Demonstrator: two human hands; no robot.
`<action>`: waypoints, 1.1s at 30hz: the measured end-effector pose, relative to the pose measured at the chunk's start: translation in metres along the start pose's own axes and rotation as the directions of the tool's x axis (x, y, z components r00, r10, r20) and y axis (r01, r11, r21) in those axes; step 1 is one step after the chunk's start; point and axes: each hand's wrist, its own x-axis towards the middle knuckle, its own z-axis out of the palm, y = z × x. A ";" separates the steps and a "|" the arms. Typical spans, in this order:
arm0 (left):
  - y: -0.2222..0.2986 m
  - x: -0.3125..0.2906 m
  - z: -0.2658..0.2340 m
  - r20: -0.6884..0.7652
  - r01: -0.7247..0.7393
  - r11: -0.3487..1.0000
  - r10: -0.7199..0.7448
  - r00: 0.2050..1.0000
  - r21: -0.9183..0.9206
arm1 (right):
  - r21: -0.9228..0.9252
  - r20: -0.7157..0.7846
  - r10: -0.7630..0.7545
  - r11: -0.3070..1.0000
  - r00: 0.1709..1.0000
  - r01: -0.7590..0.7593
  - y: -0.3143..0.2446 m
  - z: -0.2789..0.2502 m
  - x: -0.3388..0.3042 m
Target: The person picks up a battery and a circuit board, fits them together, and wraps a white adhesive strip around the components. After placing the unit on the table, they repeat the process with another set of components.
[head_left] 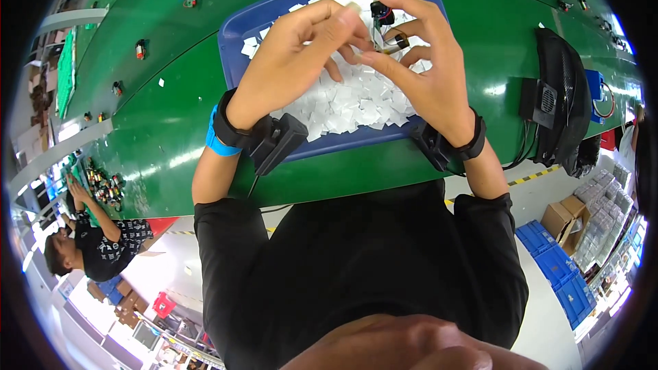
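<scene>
Over the blue tub [229,62], my right hand [432,62] grips a small electronic assembly [382,14]. A black round part shows at its top, with thin wires and a yellow-and-black cylinder [396,44] below. My left hand [301,55] meets it from the other side, fingers bent together close to the assembly; whatever lies between its fingertips is too small to make out. Small white paper squares [356,99] fill the tub beneath both hands. Each wrist wears a black strap with a black box-shaped device, and a blue band [218,138] circles the left one.
Similar small assemblies lie scattered over the green table [164,123]. At the right are a black bag [558,96] and a blue box [598,96]. A co-worker [99,243] sits at the left beside a pile of parts [103,185]. Blue crates [555,270] stand on the floor.
</scene>
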 end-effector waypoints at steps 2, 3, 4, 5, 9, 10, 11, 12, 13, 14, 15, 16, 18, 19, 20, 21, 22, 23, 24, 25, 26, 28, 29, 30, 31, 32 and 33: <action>-0.001 -0.001 0.002 -0.029 -0.011 0.998 0.013 0.999 0.059 | -0.130 -0.022 -0.156 0.980 0.987 0.152 0.007 0.000 0.002; -0.003 -0.002 0.004 -0.078 -0.044 0.988 0.056 0.995 0.147 | -0.195 -0.025 -0.233 0.955 0.972 0.224 0.008 0.001 0.002; -0.005 -0.003 0.007 -0.123 -0.072 0.969 0.103 0.987 0.236 | -0.195 -0.023 -0.234 0.955 0.972 0.225 0.007 0.002 0.002; -0.007 -0.003 0.009 -0.162 -0.094 0.941 0.153 0.975 0.324 | -0.219 -0.028 -0.244 0.948 0.969 0.232 0.006 0.002 0.001; -0.007 -0.002 0.014 -0.184 -0.045 0.949 0.106 0.977 0.311 | -0.280 -0.037 -0.287 0.922 0.957 0.266 0.005 0.003 0.000; -0.007 -0.002 0.015 -0.185 -0.045 0.949 0.107 0.977 0.312 | -0.295 -0.038 -0.310 0.912 0.950 0.285 0.005 0.003 -0.001; -0.006 -0.003 0.015 -0.196 -0.047 0.952 0.111 0.974 0.302 | -0.311 -0.039 -0.332 0.900 0.943 0.304 0.005 0.003 -0.001; -0.006 -0.003 0.015 -0.208 -0.050 0.955 0.114 0.971 0.292 | -0.311 -0.038 -0.333 0.900 0.942 0.306 0.006 0.003 0.000; -0.006 -0.003 0.015 -0.218 -0.051 0.958 0.116 0.969 0.281 | -0.304 -0.039 -0.340 0.900 0.940 0.313 0.007 0.003 0.000; -0.006 -0.003 0.014 -0.218 -0.051 0.958 0.116 0.969 0.281 | -0.297 -0.039 -0.346 0.900 0.937 0.320 0.007 0.003 0.001; -0.008 -0.002 0.013 -0.199 -0.045 0.970 0.094 0.975 0.239 | -0.291 -0.040 -0.352 0.899 0.935 0.327 0.008 0.003 0.001; -0.010 -0.001 0.011 -0.180 -0.037 0.980 0.073 0.981 0.197 | -0.291 -0.040 -0.352 0.899 0.935 0.326 0.008 0.003 0.001; -0.010 -0.001 0.009 -0.160 -0.028 0.988 0.053 0.986 0.154 | -0.271 -0.034 -0.344 0.907 0.938 0.323 0.007 0.004 0.000; -0.009 -0.001 0.007 -0.142 -0.011 0.994 0.027 0.989 0.110 | -0.261 -0.030 -0.340 0.910 0.940 0.321 0.007 0.004 0.000; -0.009 -0.001 0.007 -0.123 0.007 0.998 0.002 0.992 0.067 | -0.261 -0.029 -0.340 0.910 0.940 0.321 0.007 0.004 -0.001; -0.009 -0.001 0.006 -0.103 0.025 0.999 -0.023 0.994 0.023 | -0.269 -0.024 -0.343 0.907 0.939 0.325 0.007 0.004 -0.001; -0.009 -0.001 0.005 -0.103 0.026 0.999 -0.024 0.994 0.023 | -0.277 -0.017 -0.347 0.903 0.938 0.329 0.008 0.004 -0.001; -0.010 0.000 0.005 -0.086 0.029 1.000 -0.028 0.996 0.004 | -0.284 -0.010 -0.350 0.899 0.937 0.333 0.008 0.003 -0.001; -0.011 0.000 0.005 -0.068 0.032 0.999 -0.033 0.997 -0.014 | -0.284 -0.009 -0.350 0.899 0.937 0.333 0.008 0.003 -0.001; -0.011 0.000 0.005 -0.051 0.036 0.999 -0.038 0.998 -0.033 | -0.265 0.001 -0.340 0.907 0.941 0.328 0.008 0.002 0.000; -0.010 0.001 0.004 -0.051 0.036 0.999 -0.038 0.998 -0.034 | -0.245 0.011 -0.329 0.914 0.944 0.322 0.007 0.001 0.000; -0.002 0.001 0.002 0.000 0.121 0.976 -0.123 0.992 -0.179 | -0.226 0.021 -0.319 0.922 0.948 0.315 0.006 -0.001 0.001; -0.001 0.001 0.001 0.031 0.165 0.955 -0.162 0.986 -0.248 | -0.205 0.035 -0.316 0.926 0.948 0.316 0.006 -0.002 0.001; -0.001 0.000 -0.001 0.032 0.165 0.955 -0.162 0.986 -0.248 | -0.185 0.048 -0.313 0.931 0.949 0.316 0.006 -0.003 0.002; -0.003 0.000 -0.003 0.067 0.181 0.935 -0.169 0.983 -0.305 | -0.164 0.061 -0.310 0.934 0.949 0.316 0.005 -0.004 0.002; -0.004 0.000 -0.005 0.103 0.199 0.912 -0.173 0.980 -0.360 | -0.165 0.061 -0.310 0.934 0.949 0.316 0.004 -0.005 0.002; -0.006 0.001 -0.007 0.139 0.218 0.884 -0.175 0.975 -0.413 | -0.115 0.072 -0.301 0.944 0.951 0.308 0.003 -0.006 0.003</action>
